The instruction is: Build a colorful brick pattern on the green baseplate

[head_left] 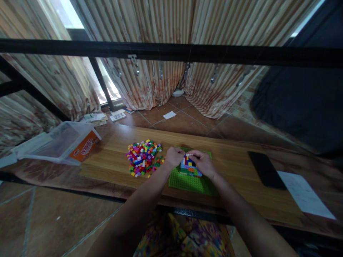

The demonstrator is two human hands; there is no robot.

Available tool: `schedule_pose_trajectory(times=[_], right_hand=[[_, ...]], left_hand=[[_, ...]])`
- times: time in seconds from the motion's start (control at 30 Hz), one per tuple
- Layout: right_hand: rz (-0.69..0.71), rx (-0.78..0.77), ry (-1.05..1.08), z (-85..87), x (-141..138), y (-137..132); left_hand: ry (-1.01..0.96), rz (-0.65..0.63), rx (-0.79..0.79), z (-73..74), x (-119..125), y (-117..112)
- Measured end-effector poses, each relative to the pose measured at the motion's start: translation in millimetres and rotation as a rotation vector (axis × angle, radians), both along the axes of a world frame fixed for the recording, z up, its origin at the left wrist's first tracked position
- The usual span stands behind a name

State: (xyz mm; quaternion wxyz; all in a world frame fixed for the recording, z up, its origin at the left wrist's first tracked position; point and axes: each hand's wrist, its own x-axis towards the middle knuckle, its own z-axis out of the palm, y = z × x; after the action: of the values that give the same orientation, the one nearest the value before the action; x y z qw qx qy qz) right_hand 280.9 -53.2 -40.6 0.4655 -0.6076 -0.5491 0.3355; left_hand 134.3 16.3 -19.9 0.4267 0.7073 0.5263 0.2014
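Observation:
A flat build of colored toy bricks (190,165) lies on the green studded baseplate (184,182). My left hand (175,156), fingers closed, is at the build's upper left corner; whatever its fingertips pinch is too small to make out. From the other side my right hand (204,162) curls around the build's upper right edge, with thumb and fingers bent onto it. Both hands' fingertips come close together at the far edge and hide part of the bricks there. Left of the baseplate spreads a heap of loose toy bricks (144,156) in many colors.
The wooden board (109,151) bears everything. At its left end stands a clear plastic box (61,142) with an orange label. To the right lie a black flat object (266,170) and a white sheet (305,194). A dark rail (166,51) crosses before the curtains (160,25).

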Motion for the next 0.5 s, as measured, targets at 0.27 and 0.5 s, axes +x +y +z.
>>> schedule_pose_trajectory(times=[0.27, 0.5], right_hand=[[-0.110, 0.053, -0.088, 17.6, 8, -13], [-0.138, 0.110, -0.109, 49.7, -1, -36]], left_hand=[[0.000, 0.003, -0.022, -1.9, 2, 3], [-0.071, 0.005, -0.009, -0.8, -2, 2]])
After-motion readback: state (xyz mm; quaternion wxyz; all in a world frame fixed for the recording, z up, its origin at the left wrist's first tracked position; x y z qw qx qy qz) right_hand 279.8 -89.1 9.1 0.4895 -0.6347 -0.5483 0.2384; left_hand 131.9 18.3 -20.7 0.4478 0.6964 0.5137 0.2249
